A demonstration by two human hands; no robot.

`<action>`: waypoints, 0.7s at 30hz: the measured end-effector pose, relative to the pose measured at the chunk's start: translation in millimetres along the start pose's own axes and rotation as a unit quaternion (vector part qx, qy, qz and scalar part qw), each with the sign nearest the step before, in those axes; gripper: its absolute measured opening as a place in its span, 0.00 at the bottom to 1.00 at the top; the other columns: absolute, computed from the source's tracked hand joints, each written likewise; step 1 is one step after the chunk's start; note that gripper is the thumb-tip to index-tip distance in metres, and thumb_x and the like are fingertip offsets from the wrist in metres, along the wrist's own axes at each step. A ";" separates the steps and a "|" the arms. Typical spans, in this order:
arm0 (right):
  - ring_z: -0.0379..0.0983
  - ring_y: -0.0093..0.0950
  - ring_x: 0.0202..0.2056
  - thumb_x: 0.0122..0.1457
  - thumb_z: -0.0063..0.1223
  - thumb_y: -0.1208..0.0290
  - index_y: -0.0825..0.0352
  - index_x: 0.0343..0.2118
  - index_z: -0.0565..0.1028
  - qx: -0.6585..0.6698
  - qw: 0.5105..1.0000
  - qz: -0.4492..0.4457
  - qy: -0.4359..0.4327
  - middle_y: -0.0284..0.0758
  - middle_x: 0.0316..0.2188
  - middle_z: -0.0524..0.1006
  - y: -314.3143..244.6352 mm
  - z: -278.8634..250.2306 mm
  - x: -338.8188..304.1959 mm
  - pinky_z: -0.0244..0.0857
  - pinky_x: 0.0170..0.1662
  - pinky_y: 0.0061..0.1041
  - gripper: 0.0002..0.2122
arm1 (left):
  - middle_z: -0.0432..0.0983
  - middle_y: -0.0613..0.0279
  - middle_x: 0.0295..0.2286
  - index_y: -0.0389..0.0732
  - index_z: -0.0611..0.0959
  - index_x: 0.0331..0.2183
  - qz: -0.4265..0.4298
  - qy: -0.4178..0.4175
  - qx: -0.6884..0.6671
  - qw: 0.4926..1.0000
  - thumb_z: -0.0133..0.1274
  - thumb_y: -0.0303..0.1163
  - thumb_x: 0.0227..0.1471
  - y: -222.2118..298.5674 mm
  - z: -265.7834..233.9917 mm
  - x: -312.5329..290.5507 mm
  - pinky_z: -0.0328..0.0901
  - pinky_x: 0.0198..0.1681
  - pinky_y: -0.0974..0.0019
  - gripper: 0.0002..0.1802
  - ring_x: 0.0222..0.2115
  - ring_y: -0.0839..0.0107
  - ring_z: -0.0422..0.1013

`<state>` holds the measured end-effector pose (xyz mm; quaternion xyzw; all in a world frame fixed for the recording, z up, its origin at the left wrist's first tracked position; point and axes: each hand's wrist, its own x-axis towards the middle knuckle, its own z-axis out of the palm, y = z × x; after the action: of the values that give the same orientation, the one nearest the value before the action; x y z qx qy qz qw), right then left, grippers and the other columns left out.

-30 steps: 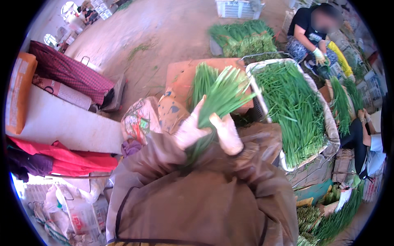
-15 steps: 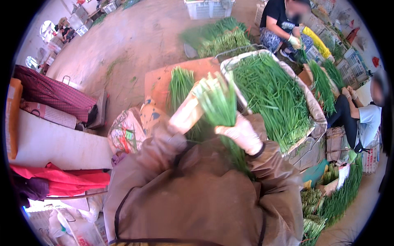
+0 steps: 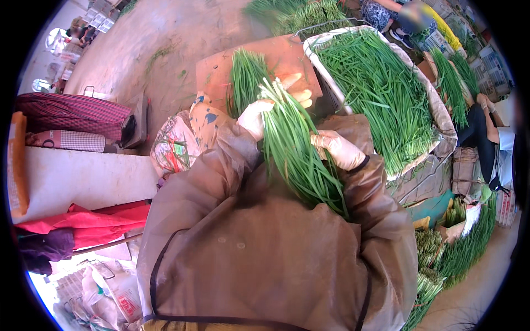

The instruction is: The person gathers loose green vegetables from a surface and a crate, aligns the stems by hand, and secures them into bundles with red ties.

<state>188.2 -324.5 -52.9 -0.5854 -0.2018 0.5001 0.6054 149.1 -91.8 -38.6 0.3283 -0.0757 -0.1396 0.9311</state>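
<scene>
A loose bunch of long green chives point(image 3: 295, 138) with pale stem ends lies slantwise in front of my chest, its leaf tips trailing down to the right over my brown smock point(image 3: 259, 248). My left hand point(image 3: 255, 118), in a pale glove, holds it near the stem ends, the fingers reaching out behind and showing past its far side. Lower down, my gloved right hand point(image 3: 341, 150) grips the leaves at the bunch's right edge. Another bunch of chives point(image 3: 245, 80) rests on the orange-brown board point(image 3: 212, 71) just beyond my left hand.
To the right stands a lined white crate point(image 3: 436, 110) heaped with chives. Chive bundles point(image 3: 464, 248) lie at the lower right and more chives point(image 3: 309, 16) at the far side. Two people work at the right. A white bench point(image 3: 88, 176) and red cloth point(image 3: 105, 226) are at the left.
The blurred bunch has come to a slant, with its leaves toward my lap. My left fingers have extended behind it; my right hand has moved slightly up. The view has tilted downward.
</scene>
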 end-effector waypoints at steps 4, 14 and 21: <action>0.69 0.21 0.41 0.58 0.51 0.56 0.72 0.48 0.70 -0.051 0.997 -0.057 0.032 0.30 0.37 0.75 -14.3 3.8 -5.9 0.63 0.43 0.20 0.23 | 0.69 0.49 0.45 0.40 0.60 0.58 0.032 0.034 -0.059 0.997 0.55 0.34 0.40 -10.2 -13.5 -12.0 0.58 0.56 0.48 0.41 0.52 0.51 0.62; 0.72 0.31 0.30 0.49 0.56 0.73 0.57 0.31 0.78 -0.416 0.829 -0.318 0.197 0.31 0.26 0.75 -34.6 57.3 -32.1 0.67 0.36 0.29 0.06 | 0.68 0.47 0.48 0.37 0.66 0.54 0.075 0.103 -0.086 0.988 0.49 0.33 0.49 -11.6 -18.9 -13.9 0.53 0.59 0.49 0.29 0.54 0.51 0.60; 0.65 0.33 0.23 0.46 0.59 0.56 0.56 0.28 0.74 -0.600 0.691 -0.248 0.319 0.33 0.21 0.67 4.0 70.7 -28.5 0.59 0.26 0.31 0.11 | 0.66 0.46 0.50 0.37 0.65 0.55 0.065 0.136 -0.113 0.982 0.48 0.31 0.51 -15.4 -26.3 -15.2 0.52 0.60 0.49 0.29 0.55 0.52 0.59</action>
<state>116.2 -313.3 -30.3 -0.8770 -0.3912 -0.1126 0.2554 137.5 -83.1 -69.5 0.2309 0.0464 -0.0407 0.9710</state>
